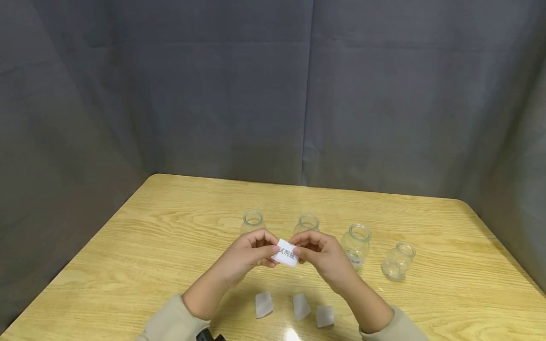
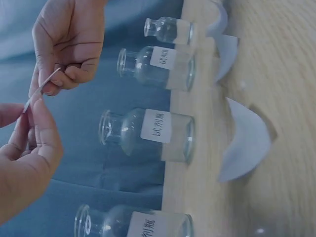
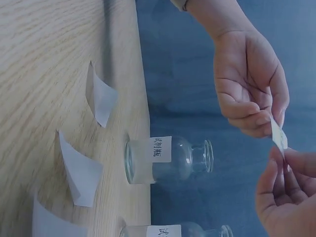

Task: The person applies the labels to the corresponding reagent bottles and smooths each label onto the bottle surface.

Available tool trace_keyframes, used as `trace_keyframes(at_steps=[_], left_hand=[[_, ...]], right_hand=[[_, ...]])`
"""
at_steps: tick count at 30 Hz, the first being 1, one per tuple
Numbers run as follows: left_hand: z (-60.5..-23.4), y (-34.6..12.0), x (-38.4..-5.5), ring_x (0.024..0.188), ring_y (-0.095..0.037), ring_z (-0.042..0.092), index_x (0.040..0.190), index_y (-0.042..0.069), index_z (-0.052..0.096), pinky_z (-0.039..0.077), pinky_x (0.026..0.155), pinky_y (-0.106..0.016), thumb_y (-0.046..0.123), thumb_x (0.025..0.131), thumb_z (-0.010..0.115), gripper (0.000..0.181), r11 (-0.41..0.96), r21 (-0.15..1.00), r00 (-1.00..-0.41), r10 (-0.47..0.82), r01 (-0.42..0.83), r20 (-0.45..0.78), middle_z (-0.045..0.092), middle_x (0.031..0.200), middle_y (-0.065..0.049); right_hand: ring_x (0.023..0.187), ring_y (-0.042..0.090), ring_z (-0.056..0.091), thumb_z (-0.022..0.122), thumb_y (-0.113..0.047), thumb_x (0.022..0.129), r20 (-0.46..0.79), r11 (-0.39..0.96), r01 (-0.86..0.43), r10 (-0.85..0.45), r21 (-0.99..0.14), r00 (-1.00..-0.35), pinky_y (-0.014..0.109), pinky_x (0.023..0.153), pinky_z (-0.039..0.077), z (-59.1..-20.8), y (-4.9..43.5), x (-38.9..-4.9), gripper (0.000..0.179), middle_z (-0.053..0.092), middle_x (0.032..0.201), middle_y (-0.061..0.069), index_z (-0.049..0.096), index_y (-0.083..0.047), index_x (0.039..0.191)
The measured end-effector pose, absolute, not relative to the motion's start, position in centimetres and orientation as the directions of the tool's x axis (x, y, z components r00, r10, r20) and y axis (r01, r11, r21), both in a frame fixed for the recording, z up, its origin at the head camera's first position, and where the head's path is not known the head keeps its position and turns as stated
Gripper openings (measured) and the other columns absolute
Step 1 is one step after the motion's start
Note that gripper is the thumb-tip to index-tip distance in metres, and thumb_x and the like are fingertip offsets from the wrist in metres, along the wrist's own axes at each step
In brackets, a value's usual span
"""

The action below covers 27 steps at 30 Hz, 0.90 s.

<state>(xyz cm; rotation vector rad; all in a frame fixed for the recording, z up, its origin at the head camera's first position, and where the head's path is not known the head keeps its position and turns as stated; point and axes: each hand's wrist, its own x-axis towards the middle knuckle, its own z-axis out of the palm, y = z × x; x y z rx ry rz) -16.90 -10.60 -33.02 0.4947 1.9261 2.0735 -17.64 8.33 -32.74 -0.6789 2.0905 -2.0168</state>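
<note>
Between both hands, above the table, is a small white label [image 1: 286, 253] with printed dark characters. My left hand [image 1: 245, 255] pinches its left edge between thumb and fingers. The right hand [image 1: 326, 258] pinches the opposite edge the same way. Behind the hands stands a row of clear glass bottles. The leftmost bottle [image 3: 185, 160], the second bottle [image 2: 128, 136] and the third bottle [image 1: 357, 244] each bear a similar label. On the smallest bottle [image 1: 398, 261], at the right end, I see no label. In the head view the hands partly cover the two left bottles.
Three curled pieces of white paper lie near the front: a left piece [image 1: 264, 304], a middle piece [image 1: 301, 307] and a right piece [image 1: 325, 316]. They rest on a wood-grain table [image 1: 149, 246]. Dark grey curtains [image 1: 213, 94] enclose its back and sides.
</note>
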Motion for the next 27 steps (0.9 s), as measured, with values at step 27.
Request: trace_keyframes(at_steps=[27], left_hand=[[-32.8, -10.5, -16.7, 0.073, -0.014, 0.056, 0.091, -0.019, 0.047, 0.048, 0.068, -0.028, 0.006, 0.086, 0.049, 0.026, -0.122, 0.989, -0.78, 0.61, 0.079, 0.137, 0.057, 0.08, -0.008]], right_hand=[[0.079, 0.016, 0.054, 0.054, 0.0, 0.082, 0.254, -0.043, -0.285, -0.594, -0.958, -0.764, 0.026, 0.066, 0.047, -32.4, 9.9, -17.0, 0.022, 0.056, 0.095, 0.013, 0.053, 0.016, 0.097]])
